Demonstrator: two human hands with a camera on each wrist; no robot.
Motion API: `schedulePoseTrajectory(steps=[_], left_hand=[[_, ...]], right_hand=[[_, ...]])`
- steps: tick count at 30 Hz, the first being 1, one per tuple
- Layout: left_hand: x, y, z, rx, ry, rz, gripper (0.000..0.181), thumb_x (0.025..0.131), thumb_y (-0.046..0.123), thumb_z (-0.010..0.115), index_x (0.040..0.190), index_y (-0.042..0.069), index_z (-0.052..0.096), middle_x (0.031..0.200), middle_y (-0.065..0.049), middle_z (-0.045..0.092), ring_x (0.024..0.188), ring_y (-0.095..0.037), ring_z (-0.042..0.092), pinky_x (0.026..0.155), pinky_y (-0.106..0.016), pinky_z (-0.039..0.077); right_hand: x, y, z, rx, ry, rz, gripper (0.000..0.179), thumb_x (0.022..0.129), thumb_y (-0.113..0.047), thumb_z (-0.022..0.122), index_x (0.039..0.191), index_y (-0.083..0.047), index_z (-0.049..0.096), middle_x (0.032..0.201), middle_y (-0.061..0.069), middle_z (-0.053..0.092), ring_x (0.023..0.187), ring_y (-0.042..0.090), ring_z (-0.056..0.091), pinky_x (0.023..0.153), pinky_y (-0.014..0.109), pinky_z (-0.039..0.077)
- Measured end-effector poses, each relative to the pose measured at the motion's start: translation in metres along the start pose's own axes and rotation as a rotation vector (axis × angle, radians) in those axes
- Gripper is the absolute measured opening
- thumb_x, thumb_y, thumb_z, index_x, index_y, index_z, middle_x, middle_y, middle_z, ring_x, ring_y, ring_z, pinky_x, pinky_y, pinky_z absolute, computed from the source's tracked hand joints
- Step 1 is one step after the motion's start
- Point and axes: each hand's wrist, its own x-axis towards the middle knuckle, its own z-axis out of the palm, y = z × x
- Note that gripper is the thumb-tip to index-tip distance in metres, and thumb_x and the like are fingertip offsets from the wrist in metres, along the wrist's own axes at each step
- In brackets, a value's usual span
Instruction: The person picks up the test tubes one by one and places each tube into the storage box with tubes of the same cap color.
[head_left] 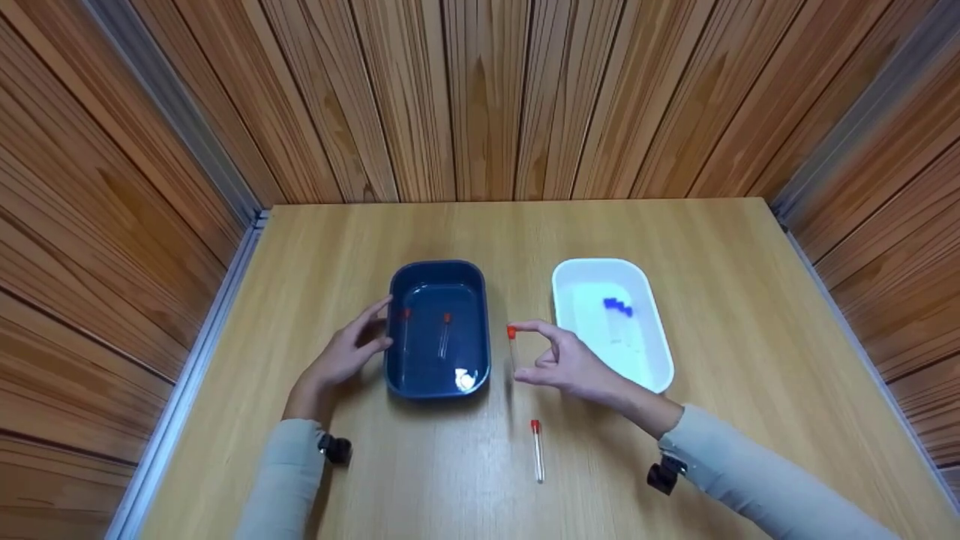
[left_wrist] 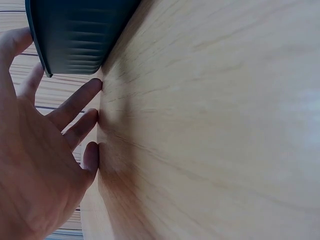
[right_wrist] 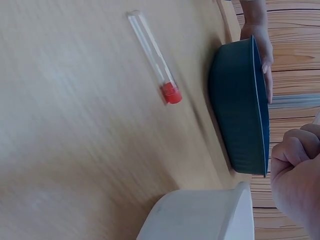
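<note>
My right hand (head_left: 577, 364) pinches a test tube (head_left: 513, 346) with a red cap lengthwise, index finger at the cap and thumb at the bottom end. It is held between the two trays. The fingers of my left hand (head_left: 349, 352) touch the left rim of a dark blue tray (head_left: 420, 360); in the left wrist view they are spread and loosely extended. Inside that tray lie a red-capped tube (head_left: 445, 334) and, by the left wall, another red cap (head_left: 406, 313). A further red-capped test tube (right_wrist: 155, 55) lies on the table, nearer me.
Beyond my right hand stands a white tray (head_left: 646, 352) holding several blue-capped tubes (head_left: 619, 306). Wood-plank walls (head_left: 480, 97) enclose the table (head_left: 337, 232) at the back and both sides. A metal rail (head_left: 191, 375) runs along the left edge.
</note>
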Motion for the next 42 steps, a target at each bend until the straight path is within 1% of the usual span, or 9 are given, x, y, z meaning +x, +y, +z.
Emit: schedulePoseTrajectory(steps=[6,11,16,18,23,29,32,36,42], left_hand=[[0.001,0.002,-0.001,-0.001,-0.011,0.005,0.071,0.117,0.039,0.06,0.18,0.036,0.026,0.188,-0.015,0.029,0.171,-0.048,0.036,0.137,-0.075,0.029],[0.001,0.004,-0.003,0.021,-0.014,0.009,0.072,0.117,0.038,0.061,0.18,0.035,0.027,0.187,-0.019,0.03,0.172,-0.05,0.034,0.138,-0.076,0.025],[0.0,0.005,-0.004,0.028,-0.017,0.011,0.073,0.117,0.039,0.062,0.18,0.033,0.027,0.186,-0.021,0.033,0.172,-0.05,0.033,0.138,-0.075,0.025],[0.0,0.005,-0.004,0.026,-0.017,0.013,0.074,0.116,0.041,0.063,0.18,0.034,0.026,0.186,-0.02,0.033,0.172,-0.049,0.033,0.139,-0.075,0.024],[-0.001,0.005,-0.004,0.015,-0.023,0.003,0.075,0.116,0.041,0.063,0.18,0.035,0.025,0.187,-0.019,0.029,0.173,-0.05,0.03,0.138,-0.077,0.022],[-0.003,0.005,-0.004,0.006,-0.025,-0.016,0.075,0.116,0.041,0.064,0.18,0.038,0.025,0.19,-0.014,0.025,0.174,-0.048,0.028,0.138,-0.078,0.02],[-0.002,0.005,-0.004,0.004,-0.023,-0.019,0.075,0.115,0.04,0.065,0.179,0.04,0.025,0.19,-0.013,0.026,0.174,-0.048,0.029,0.138,-0.078,0.021],[-0.001,0.004,-0.004,-0.006,-0.026,-0.031,0.075,0.115,0.04,0.065,0.178,0.044,0.025,0.189,-0.012,0.026,0.174,-0.046,0.029,0.139,-0.077,0.021],[-0.001,0.005,-0.005,0.008,-0.022,-0.012,0.075,0.115,0.035,0.064,0.179,0.038,0.026,0.187,-0.017,0.031,0.173,-0.048,0.031,0.139,-0.077,0.022]], right_hand=[[0.009,-0.004,0.003,0.017,-0.003,0.032,0.081,0.101,-0.038,0.087,0.169,-0.018,0.048,0.06,-0.011,0.043,0.051,0.01,0.04,0.051,0.02,0.03],[0.019,-0.006,0.006,0.068,0.002,0.054,0.083,0.1,-0.038,0.088,0.169,-0.019,0.047,0.06,-0.01,0.042,0.051,0.011,0.04,0.052,0.022,0.03],[0.028,-0.011,0.01,0.11,0.026,0.108,0.088,0.095,-0.047,0.091,0.169,-0.025,0.049,0.061,-0.009,0.044,0.054,0.013,0.042,0.055,0.023,0.031],[0.033,-0.015,0.01,0.096,0.033,0.089,0.086,0.096,-0.047,0.09,0.168,-0.024,0.049,0.061,-0.009,0.044,0.054,0.013,0.042,0.055,0.024,0.031],[0.047,-0.023,0.013,0.046,0.035,0.004,0.078,0.102,-0.034,0.086,0.168,-0.014,0.05,0.059,-0.009,0.044,0.05,0.012,0.041,0.054,0.023,0.031],[0.061,-0.033,0.019,0.047,-0.002,0.003,0.075,0.104,-0.031,0.084,0.169,-0.017,0.048,0.061,-0.01,0.048,0.052,0.012,0.045,0.057,0.023,0.035],[0.068,-0.037,0.023,0.062,-0.03,-0.01,0.072,0.106,-0.026,0.081,0.169,-0.016,0.046,0.063,-0.009,0.051,0.053,0.012,0.046,0.057,0.023,0.036],[0.076,-0.042,0.028,0.06,-0.061,-0.024,0.072,0.106,-0.027,0.081,0.169,-0.016,0.046,0.065,-0.009,0.054,0.055,0.014,0.05,0.058,0.023,0.039],[0.088,-0.046,0.037,0.031,-0.098,-0.03,0.075,0.105,-0.032,0.082,0.169,-0.016,0.046,0.066,-0.008,0.056,0.058,0.018,0.054,0.06,0.022,0.043]])
